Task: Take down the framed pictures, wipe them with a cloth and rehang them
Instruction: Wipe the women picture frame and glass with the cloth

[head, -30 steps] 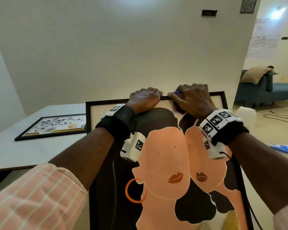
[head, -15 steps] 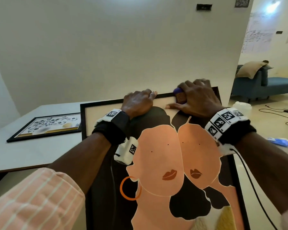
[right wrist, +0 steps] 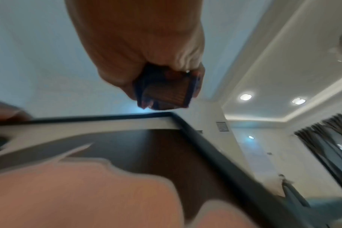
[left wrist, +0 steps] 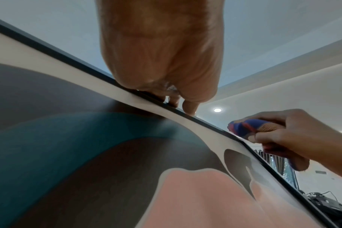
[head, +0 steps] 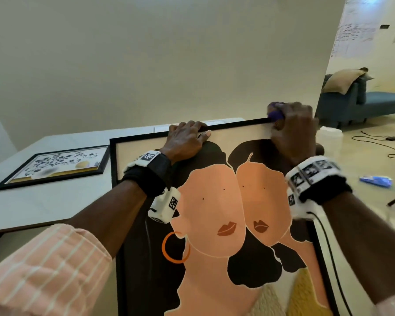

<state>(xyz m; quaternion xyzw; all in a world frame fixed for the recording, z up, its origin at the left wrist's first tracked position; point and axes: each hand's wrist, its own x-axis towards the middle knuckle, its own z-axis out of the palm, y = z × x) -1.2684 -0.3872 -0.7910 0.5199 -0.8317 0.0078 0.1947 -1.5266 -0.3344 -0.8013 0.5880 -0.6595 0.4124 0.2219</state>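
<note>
A large black-framed picture (head: pixel 214 201) of two peach faces stands tilted in front of me, its top edge against the table. My left hand (head: pixel 187 139) grips the top rail (left wrist: pixel 100 74), fingers curled over it. My right hand (head: pixel 292 131) holds a folded purple and brown cloth (head: pixel 275 112) and presses it on the frame's top right corner. In the left wrist view the cloth (left wrist: pixel 250 126) sits bunched in that hand at the rail. In the right wrist view the cloth (right wrist: pixel 166 89) hovers just above the corner (right wrist: pixel 170 115).
A smaller framed floral picture (head: pixel 55 166) lies flat on the white table (head: pixel 43 208) at left. A bare wall rises behind. At right are a blue sofa (head: pixel 356 103), a white container (head: pixel 331 135), cables (head: pixel 379 147) and a blue packet (head: pixel 376 181) on the floor.
My right hand has slid the cloth along the top rail from near the middle to the right corner. My left hand has kept its grip on the rail.
</note>
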